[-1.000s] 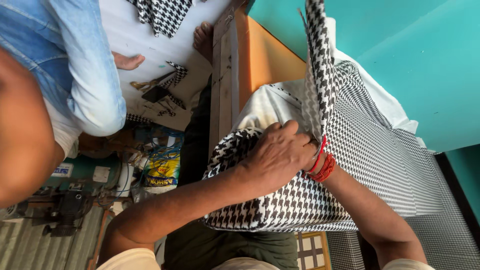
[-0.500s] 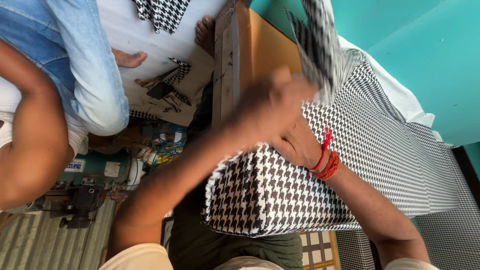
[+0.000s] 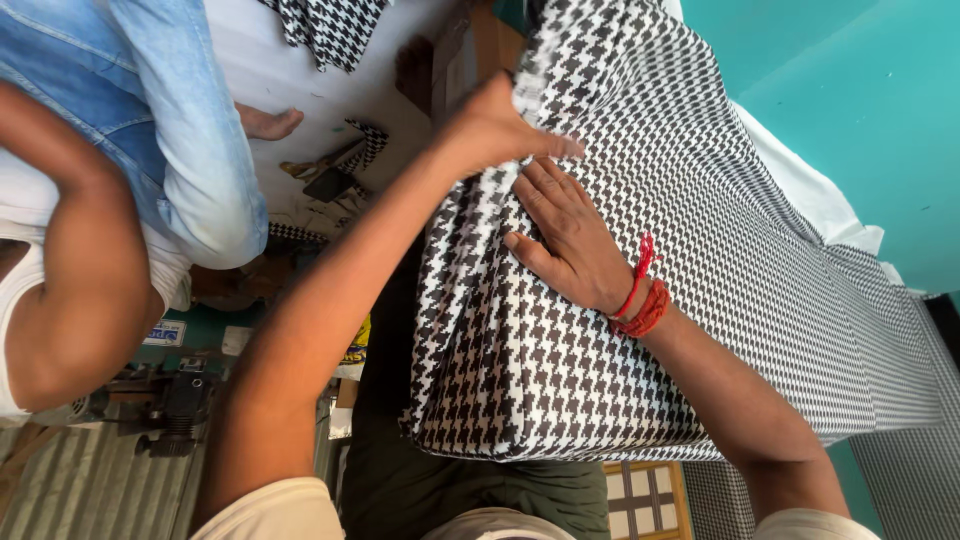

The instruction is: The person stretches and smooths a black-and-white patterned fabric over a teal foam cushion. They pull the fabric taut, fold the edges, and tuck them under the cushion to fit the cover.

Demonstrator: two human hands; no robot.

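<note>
Pinching the houndstooth fabric (image 3: 640,250) at twelve o'clock, the left hand (image 3: 495,125) could pull it askew if the flat, spread-fingered right hand (image 3: 570,240) slips.

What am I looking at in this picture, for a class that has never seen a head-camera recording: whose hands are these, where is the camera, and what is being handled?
There is no machine here: a person works bare-handed, and the single camera sits on that person's head, looking down, so the arms enter from the bottom edge. The left hand grips a fold of the black-and-white houndstooth fabric, which covers a thick cushion-like block. The right hand, with red thread bands at the wrist, lies flat on the fabric, fingers spread. At the left stands another person in a blue denim shirt. Beyond, scraps of the same fabric lie on a white surface.
</note>
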